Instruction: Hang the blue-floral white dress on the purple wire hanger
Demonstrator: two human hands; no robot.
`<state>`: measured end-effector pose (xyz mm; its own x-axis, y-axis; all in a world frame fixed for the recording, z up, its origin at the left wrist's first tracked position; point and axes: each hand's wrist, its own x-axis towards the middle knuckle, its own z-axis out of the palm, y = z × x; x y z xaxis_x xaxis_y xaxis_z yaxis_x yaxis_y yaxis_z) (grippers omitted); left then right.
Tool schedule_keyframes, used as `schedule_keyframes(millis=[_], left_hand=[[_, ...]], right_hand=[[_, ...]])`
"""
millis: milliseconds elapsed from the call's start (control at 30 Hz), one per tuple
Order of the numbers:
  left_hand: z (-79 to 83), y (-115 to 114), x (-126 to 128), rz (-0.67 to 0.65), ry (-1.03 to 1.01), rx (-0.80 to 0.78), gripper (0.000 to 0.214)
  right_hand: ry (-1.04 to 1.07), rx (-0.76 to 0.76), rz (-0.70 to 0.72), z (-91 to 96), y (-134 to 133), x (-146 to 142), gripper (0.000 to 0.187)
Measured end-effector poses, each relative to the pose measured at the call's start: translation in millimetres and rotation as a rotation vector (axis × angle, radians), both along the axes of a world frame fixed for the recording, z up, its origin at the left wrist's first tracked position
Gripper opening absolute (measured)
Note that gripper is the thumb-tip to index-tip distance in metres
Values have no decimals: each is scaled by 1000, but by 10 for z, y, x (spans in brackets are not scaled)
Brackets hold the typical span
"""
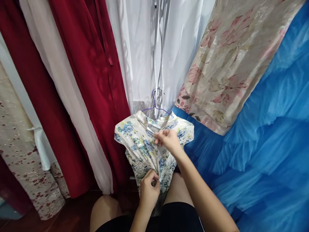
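Observation:
A small cream dress with blue flowers [135, 141] hangs low on a purple hanger [154, 104] among long garments. My right hand [169, 140] pinches the front of the floral dress just below its collar, fingers closed on the cloth. My left hand [149, 190] is lower down, fingers curled around the dress's fabric near its hem. My bare knees [106, 207] show below, under the dress.
Dark red gowns [91, 80] and a pale sheer one [65, 93] hang at left. White fabric [135, 48] hangs behind, a beige rose-print garment [231, 61] at upper right, and blue tulle [270, 145] fills the right. The floor [72, 216] is dark wood.

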<state>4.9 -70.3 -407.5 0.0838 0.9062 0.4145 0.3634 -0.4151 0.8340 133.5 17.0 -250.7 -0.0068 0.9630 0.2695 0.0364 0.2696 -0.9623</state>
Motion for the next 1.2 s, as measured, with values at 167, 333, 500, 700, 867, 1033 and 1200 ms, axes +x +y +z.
schedule_keyframes(millis=[167,333,500,700,867,1033,1200], left_hand=[[-171,-125,109,-112,93,-77,17],[30,4,-47,-184,34,-38,8],[1140,667,-164,-18,-45,351,39],[1984,1151,-53,-110,192,559,19],[1906,1108,-185,-90,209,486,12],[2003,945,-155,-109,238,547,14],[2243,1060,-373,75,-121,613,17]], right_hand=[[98,127,-70,461,304,62,30],[96,194,-74,369,145,69,28],[82,237,-70,270,-15,113,31],[74,293,-62,128,91,94,33],[28,309,-78,-46,173,8,34],[103,291,-49,-37,190,-20,31],[-64,196,-109,-293,175,15,30]])
